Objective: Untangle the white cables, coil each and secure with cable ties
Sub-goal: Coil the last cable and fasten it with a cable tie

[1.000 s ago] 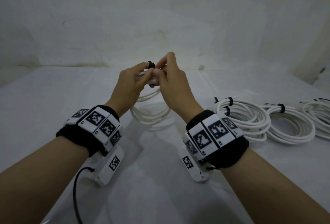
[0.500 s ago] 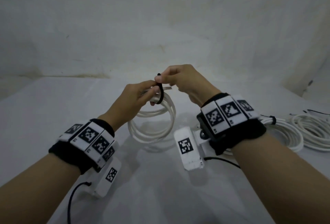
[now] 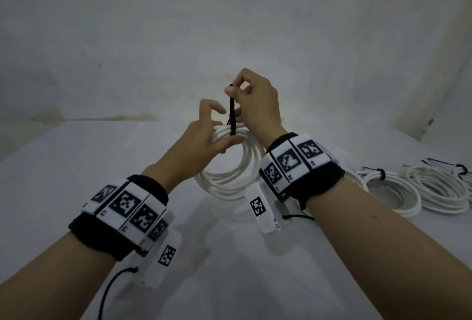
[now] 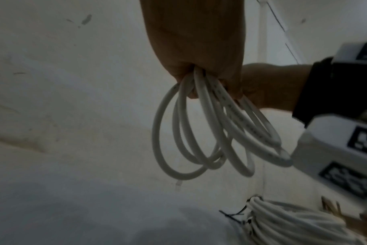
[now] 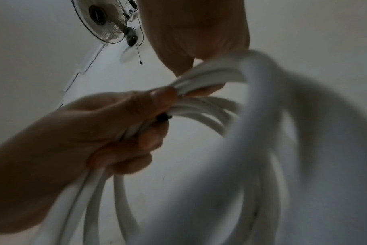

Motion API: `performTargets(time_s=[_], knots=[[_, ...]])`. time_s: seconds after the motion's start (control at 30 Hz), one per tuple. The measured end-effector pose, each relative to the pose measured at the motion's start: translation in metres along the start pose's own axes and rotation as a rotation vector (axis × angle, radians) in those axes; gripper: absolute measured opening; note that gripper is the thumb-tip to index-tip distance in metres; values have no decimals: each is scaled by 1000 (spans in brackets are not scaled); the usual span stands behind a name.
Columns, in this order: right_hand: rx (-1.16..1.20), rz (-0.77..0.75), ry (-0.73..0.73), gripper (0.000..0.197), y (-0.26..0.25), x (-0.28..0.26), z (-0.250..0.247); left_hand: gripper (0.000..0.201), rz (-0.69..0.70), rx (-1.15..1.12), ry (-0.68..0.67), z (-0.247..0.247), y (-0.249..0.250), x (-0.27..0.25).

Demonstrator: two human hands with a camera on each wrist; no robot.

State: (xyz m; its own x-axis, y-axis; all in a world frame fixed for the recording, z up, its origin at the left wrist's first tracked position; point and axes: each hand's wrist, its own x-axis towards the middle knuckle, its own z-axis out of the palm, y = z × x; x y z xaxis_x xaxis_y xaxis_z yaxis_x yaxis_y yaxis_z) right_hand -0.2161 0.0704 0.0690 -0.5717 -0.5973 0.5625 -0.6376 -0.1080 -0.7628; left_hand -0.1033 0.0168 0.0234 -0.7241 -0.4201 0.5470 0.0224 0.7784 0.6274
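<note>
**Tie drawn up over the held coil**

Right hand (image 3: 258, 105) sits above the coil, thumb and forefinger pinching the upper end of the black cable tie (image 3: 232, 110), its strap standing straight up, taut. The tie's lower end wraps the white coil (image 3: 229, 176) right at its top. Left hand (image 3: 204, 141) is just left of the tie, thumb and lower fingers clamped round the bundled strands at the top of the coil, forefinger curled free above it. The left wrist view shows the loops (image 4: 210, 132) hanging from that grip, fanned apart, clear of the surface below. The right wrist view is blurred, but the white strands (image 5: 207, 76) run between the two hands and a small black piece (image 5: 163, 118) shows at the left hand's fingers (image 5: 149, 140).

Out from the coil: the white desk (image 3: 76, 166) lies beneath it, and to the coil's right, on the desk, lie finished coils (image 3: 398, 192), each banded with a black tie (image 3: 380, 173). Behind the coil stands the pale wall (image 3: 153, 38)
</note>
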Motion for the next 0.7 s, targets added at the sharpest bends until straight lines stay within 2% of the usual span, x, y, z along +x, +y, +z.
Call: performTargets(time_s=[0.07,0.2,0.33,0.53,0.63,0.7], knots=[[-32,-27,-42,11,1,-4,1,42,-2,-38,-17,-1,1,-1],[-71,-25,-165,13,6,-9,3,33,7,-56,-93,1,3,-8],[-142,11,-237,13,13,-8,-1,30,-17,-95,-93,5,2,-11],[-169,13,-140,14,13,-2,-4,30,17,-198,111,24,6,-11],[-147,79,-95,13,18,-1,-9,30,85,-121,96,30,5,-9],[-82,162,-86,13,25,-2,-14,30,58,-114,52,31,5,-7]])
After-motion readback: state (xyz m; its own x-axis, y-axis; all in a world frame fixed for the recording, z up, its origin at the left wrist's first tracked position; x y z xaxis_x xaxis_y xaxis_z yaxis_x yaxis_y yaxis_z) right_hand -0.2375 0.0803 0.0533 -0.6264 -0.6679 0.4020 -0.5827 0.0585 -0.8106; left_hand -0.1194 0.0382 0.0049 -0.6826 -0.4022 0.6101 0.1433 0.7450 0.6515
